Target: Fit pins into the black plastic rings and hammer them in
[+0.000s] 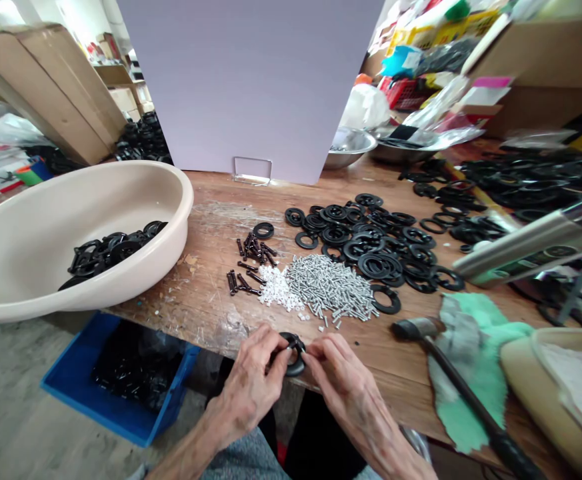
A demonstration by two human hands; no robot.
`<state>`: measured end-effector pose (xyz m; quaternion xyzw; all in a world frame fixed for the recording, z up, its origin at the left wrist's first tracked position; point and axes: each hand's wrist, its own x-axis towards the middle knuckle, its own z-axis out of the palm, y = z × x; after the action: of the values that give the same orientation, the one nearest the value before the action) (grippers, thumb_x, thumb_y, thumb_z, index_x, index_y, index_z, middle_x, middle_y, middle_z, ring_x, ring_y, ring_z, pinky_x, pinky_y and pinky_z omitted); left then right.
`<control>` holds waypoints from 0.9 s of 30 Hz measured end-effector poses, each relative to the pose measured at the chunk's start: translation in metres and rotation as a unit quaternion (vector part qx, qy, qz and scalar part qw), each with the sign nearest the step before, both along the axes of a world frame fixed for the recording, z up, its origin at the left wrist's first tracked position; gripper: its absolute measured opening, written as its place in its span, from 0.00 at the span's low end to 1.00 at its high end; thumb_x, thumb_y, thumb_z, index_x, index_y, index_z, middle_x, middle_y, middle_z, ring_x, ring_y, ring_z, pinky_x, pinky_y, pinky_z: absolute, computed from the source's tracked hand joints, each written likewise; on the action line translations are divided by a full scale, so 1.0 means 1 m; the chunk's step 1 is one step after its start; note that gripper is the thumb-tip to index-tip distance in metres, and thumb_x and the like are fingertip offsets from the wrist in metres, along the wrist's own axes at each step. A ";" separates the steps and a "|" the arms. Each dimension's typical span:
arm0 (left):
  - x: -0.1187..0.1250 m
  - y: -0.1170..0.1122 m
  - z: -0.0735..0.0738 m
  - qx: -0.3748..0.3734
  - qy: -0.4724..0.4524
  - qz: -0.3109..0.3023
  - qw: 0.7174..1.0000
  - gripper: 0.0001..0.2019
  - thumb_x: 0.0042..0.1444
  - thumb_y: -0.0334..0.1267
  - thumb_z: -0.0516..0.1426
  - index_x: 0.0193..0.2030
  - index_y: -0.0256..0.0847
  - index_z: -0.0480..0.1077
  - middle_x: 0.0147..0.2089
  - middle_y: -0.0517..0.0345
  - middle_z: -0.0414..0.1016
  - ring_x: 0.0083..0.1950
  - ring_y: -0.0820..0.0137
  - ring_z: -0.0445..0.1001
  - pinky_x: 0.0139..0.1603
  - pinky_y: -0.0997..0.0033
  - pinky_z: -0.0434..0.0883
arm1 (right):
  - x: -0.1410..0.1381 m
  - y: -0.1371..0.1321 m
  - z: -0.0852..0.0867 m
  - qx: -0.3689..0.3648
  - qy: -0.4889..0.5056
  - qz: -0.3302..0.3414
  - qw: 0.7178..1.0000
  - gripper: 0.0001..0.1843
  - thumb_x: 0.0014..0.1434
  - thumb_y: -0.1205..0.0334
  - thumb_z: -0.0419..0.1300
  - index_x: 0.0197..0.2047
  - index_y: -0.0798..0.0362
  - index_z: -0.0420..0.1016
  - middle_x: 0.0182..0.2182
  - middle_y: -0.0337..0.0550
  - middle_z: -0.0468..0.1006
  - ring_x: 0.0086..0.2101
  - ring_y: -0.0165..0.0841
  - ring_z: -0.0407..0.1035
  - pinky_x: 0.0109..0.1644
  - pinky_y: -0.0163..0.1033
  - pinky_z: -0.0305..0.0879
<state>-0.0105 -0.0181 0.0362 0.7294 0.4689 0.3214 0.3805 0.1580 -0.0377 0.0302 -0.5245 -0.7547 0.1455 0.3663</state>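
My left hand [258, 380] and my right hand [338, 377] meet at the near edge of the wooden table [211, 293], both pinched on one black plastic ring [292, 352]. My fingers cover part of the ring. Just beyond it lie a heap of small silver metal pins [328, 287], a small pile of white bits [275, 288] and several short dark pins [248, 263]. A spread of black rings [371, 243] covers the table behind those.
A beige basin [35, 220] holding black assembled parts overhangs the table at left. Below it stands a blue crate [121, 380]. A hammer [451, 373] lies on green cloth [475, 347] at right. A grey board [251, 80] stands at the back.
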 end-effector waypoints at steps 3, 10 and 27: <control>-0.003 0.001 0.000 0.006 -0.020 -0.009 1.000 0.07 0.62 0.30 0.51 0.36 0.39 0.69 0.35 0.57 0.68 0.38 0.70 0.68 0.41 0.73 0.65 | 0.002 -0.001 -0.005 -0.037 0.009 0.017 0.999 0.10 0.65 0.64 0.50 0.50 0.52 0.64 0.35 0.44 0.74 0.36 0.32 0.72 0.39 0.36 0.71; -0.019 0.008 0.008 -0.041 -0.045 -0.063 0.996 0.06 0.61 0.32 0.52 0.35 0.40 0.69 0.34 0.59 0.68 0.36 0.72 0.68 0.40 0.74 0.65 | 0.005 0.005 0.010 -0.059 0.064 0.083 0.993 0.12 0.58 0.63 0.58 0.47 0.50 0.71 0.31 0.39 0.74 0.30 0.30 0.70 0.32 0.34 0.70; -0.005 0.009 -0.003 -0.005 -0.005 -0.054 0.998 0.04 0.60 0.31 0.54 0.41 0.41 0.64 0.41 0.57 0.68 0.45 0.67 0.68 0.49 0.67 0.65 | 0.098 -0.030 -0.005 0.004 -0.252 -0.301 0.920 0.21 0.61 0.51 0.41 0.42 0.55 0.68 0.36 0.57 0.73 0.39 0.50 0.68 0.43 0.55 0.64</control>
<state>-0.0157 -0.0092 0.0329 0.7506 0.4282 0.3015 0.4029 0.2564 -0.0677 0.0251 -0.7446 -0.6293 -0.1110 0.1928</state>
